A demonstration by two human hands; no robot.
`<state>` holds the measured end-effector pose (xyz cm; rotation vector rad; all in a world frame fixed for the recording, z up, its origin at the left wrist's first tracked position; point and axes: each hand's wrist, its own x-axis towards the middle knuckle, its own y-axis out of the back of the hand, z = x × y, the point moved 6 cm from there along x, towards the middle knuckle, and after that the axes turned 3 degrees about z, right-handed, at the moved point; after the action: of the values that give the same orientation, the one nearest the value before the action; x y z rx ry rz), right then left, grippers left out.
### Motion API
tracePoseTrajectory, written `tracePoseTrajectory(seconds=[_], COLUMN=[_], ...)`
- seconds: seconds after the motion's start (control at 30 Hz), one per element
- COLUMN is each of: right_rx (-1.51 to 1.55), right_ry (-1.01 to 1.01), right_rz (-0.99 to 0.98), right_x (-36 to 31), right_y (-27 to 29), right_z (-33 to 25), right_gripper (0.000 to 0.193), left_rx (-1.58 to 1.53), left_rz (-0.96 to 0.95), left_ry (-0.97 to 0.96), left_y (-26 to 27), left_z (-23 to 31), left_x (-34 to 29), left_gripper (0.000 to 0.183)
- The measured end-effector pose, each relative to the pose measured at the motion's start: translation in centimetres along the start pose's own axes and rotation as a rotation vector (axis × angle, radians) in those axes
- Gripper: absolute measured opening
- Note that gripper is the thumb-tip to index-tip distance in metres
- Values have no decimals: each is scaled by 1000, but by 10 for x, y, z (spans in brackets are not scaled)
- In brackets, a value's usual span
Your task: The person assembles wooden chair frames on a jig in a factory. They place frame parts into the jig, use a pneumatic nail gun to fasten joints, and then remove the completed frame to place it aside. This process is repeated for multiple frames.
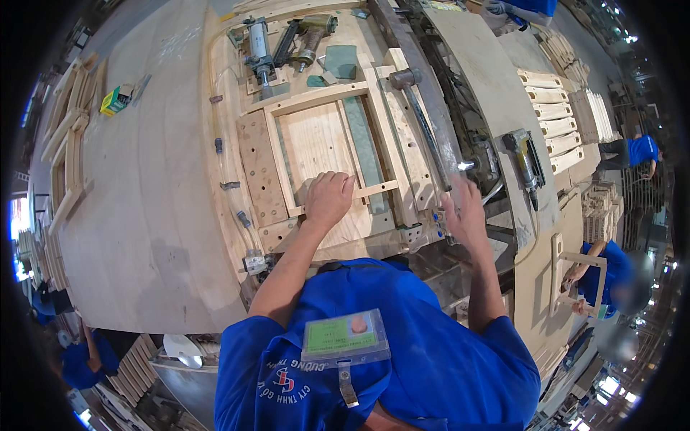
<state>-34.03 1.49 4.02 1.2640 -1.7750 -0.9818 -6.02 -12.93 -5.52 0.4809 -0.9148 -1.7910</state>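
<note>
A pale wooden frame (376, 189) lies in a clamping jig on the wooden workbench directly in front of me. My left hand (330, 200) is closed over its near rail, with fingers curled and their tips partly hidden. My right hand (467, 214) is held up to the right of the frame, fingers apart and slightly blurred, with nothing visible in it. Close by it are small blue fittings (439, 221) at the jig's near right corner. A hammer (407, 80) rests along the jig's right side, its handle pointing toward my right hand.
A pneumatic cylinder (259, 44) and a nail gun (313, 37) sit beyond the frame. Another nail gun (527, 167) lies on the right-hand board. Several wooden slats (554, 113) are stacked farther right. A co-worker (611, 276) holds a wooden frame at right. A green-yellow box (115, 101) stands left.
</note>
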Motion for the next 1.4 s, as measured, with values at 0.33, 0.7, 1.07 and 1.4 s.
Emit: tracePoseTrajectory(seconds=[0.33, 0.7, 1.07, 1.4], right_rx=[-85, 835, 1092, 749], right_ry=[-126, -638, 221, -324], right_rz=[-4, -139, 618, 31], right_x=[144, 116, 8, -10], right_y=[-75, -64, 107, 25], right_z=[12, -15, -135, -113], right_gripper=[49, 28, 38, 34], left_rx=[-8, -12, 14, 45], left_rz=[44, -51, -127, -73], left_ry=[-16, 71, 112, 80], left_y=[3, 2, 1, 3], left_z=[-5, -4, -3, -13], left_x=[-3, -1, -1, -4], left_gripper=[26, 36, 38, 33])
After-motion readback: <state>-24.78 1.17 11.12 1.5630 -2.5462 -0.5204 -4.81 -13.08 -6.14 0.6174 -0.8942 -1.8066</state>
